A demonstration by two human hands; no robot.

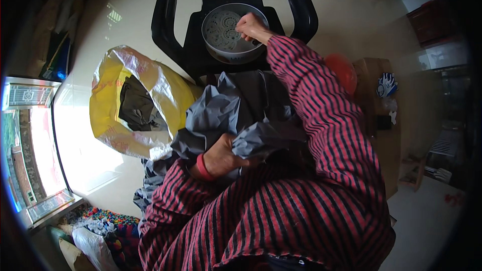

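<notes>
My left hand, with a red band at its wrist, is closed around a bunched fold of dark grey fabric on my lap. The fabric looks smooth and crinkled, like a garment or a cover. My right hand is stretched forward over a round, pale, shallow tin with a lacy pattern on its inside. Its fingers are curled together, and what they hold, if anything, is too small to make out. Something dark shows just under that hand. The tin rests on the seat of a black plastic armchair.
At the left stands a yellow-lined, silvery sack, open at the top, with dark cloth inside. A red round object is beyond my right forearm. Near it, a blue-and-white glove lies on a brown box. Colourful knitted cloth is at lower left.
</notes>
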